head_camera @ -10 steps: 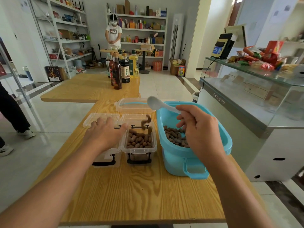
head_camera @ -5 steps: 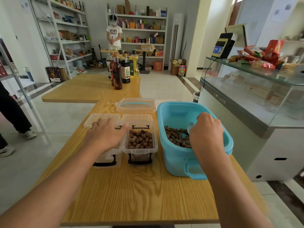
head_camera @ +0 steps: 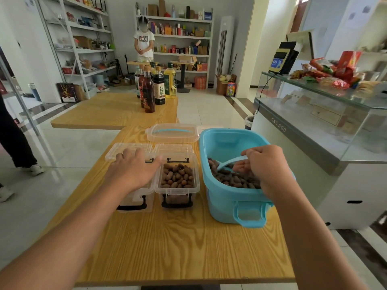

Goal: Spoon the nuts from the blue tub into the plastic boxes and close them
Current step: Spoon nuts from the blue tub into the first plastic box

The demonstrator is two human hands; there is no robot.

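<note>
Fingers of the right hand (head_camera: 264, 167) curl round the handle of a pale blue plastic spoon (head_camera: 229, 163), whose bowl dips into the brown oval nuts (head_camera: 234, 178) lying under that hand in the light blue rectangular plastic tub (head_camera: 228, 203). Just left of the tub stands a clear plastic box with a black latch (head_camera: 177, 186), open and filled with nuts, its lid (head_camera: 173, 148) tipped back. Left hand (head_camera: 134, 169) lies flat, fingers spread, on a second clear plastic box (head_camera: 134, 200) touching the first, thumb reaching the filled box's rim. Beyond both hands rests a clear tub lid with a blue handle (head_camera: 172, 132) on the wooden surface (head_camera: 178, 248). Farther off stand dark sauce bottles (head_camera: 149, 91).
</note>
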